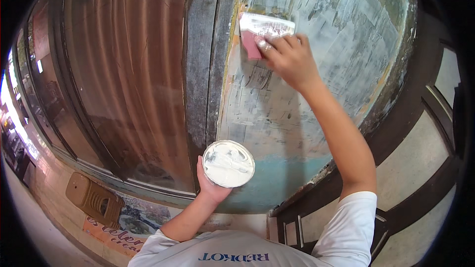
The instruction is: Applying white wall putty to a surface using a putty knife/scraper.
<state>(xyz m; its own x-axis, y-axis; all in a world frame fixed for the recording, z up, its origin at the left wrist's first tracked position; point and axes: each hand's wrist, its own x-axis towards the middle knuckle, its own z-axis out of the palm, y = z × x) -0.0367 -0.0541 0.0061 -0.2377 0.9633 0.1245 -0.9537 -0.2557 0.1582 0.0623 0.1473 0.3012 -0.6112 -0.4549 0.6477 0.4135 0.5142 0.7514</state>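
Note:
My right hand (pixel 292 59) is closed around a pink putty spreader (pixel 251 47), held up at the wall. White paste coats the spreader's wide upper edge, and some paste is smeared on my fingers. The wall (pixel 326 44) in front carries streaky white and grey patches over older paint, with bluish-green paint lower down. Lower and to the left, my left hand (pixel 213 188) grips a round tub lid or shallow container of white putty (pixel 228 164) from its left and underside. Its putty surface looks smeared and uneven.
A dark wooden post (pixel 200 59) borders the wall on the left, beside a glass panel with a brown curtain (pixel 123 69). Dark framed panels (pixel 410 153) stand on the right. A brown plastic stool (pixel 94 198) and a printed sheet (pixel 111 235) lie low at left.

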